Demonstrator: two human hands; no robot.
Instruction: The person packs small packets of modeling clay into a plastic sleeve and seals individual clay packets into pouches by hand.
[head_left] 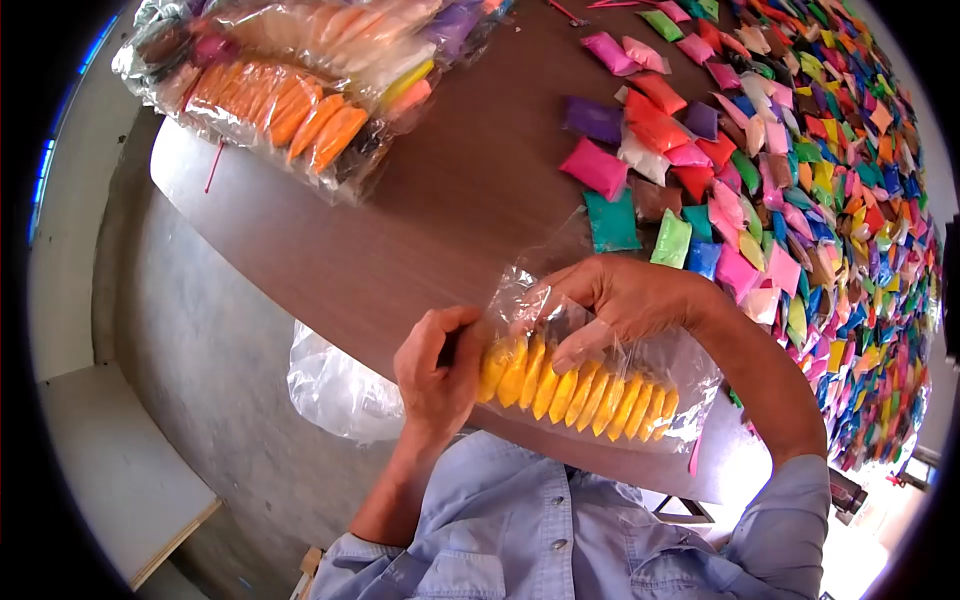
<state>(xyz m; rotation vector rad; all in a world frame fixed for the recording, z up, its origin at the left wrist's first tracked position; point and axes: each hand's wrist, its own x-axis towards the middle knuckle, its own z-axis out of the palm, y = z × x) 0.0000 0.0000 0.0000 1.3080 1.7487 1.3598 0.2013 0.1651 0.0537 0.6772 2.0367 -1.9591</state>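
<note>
A clear plastic bag (695, 385) lies at the table's near edge, in front of my body. Inside it, several small yellow packets (585, 395) stand side by side in a row. My left hand (438, 368) is closed on the bag's left end, fingers curled beside the first packets. From the right, my right hand (625, 300) reaches over the upper side of the bag. Its thumb rests just above the packets and its bent fingers grip the crinkled film; some fingertips are hidden by plastic glare.
A large heap of small coloured packets (770, 200) covers the table's right side. Filled clear bags, one with orange packets (270, 105), lie at the upper left. Below the brown table (440, 190) hangs a crumpled clear bag (335, 385). A red tie (213, 168) lies near the edge.
</note>
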